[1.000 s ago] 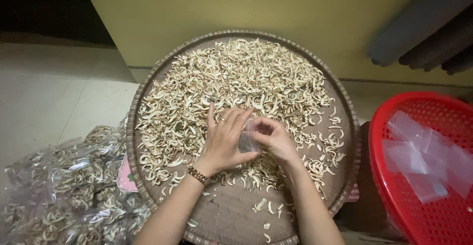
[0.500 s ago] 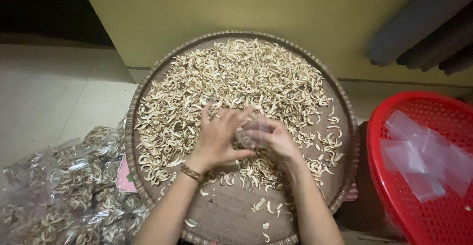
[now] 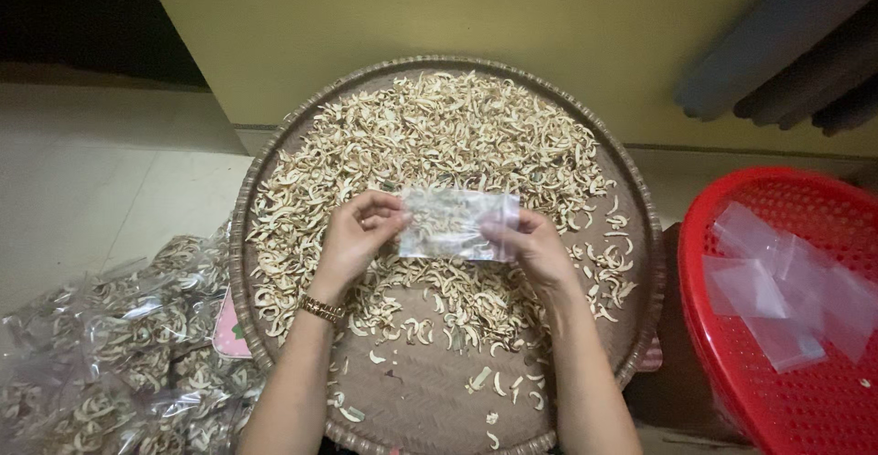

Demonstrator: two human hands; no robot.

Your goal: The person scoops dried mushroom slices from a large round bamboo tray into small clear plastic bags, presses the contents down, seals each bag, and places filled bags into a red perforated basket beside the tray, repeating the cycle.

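The left hand (image 3: 358, 234) pinches the left edge of a small clear bag (image 3: 457, 224), and the right hand (image 3: 530, 243) pinches its right edge. The bag is held flat between them, up above the middle of a big round woven tray (image 3: 640, 235). Some pale curled bits show through the bag.

The tray is full of dried curled pieces (image 3: 439, 135), piled thick at the far side and thinner near the person. A few lie alone on the bare near part. A gold bracelet (image 3: 322, 309) sits on the left wrist.

To the left of the tray, on the floor, lies a heap of filled clear bags (image 3: 110, 354). A bit of pink card (image 3: 234, 331) peeks out between the heap and the tray rim. To the right stands a red plastic basket (image 3: 732, 382) with empty clear bags (image 3: 786, 290) inside. A yellow wall (image 3: 439, 16) is just behind the tray.
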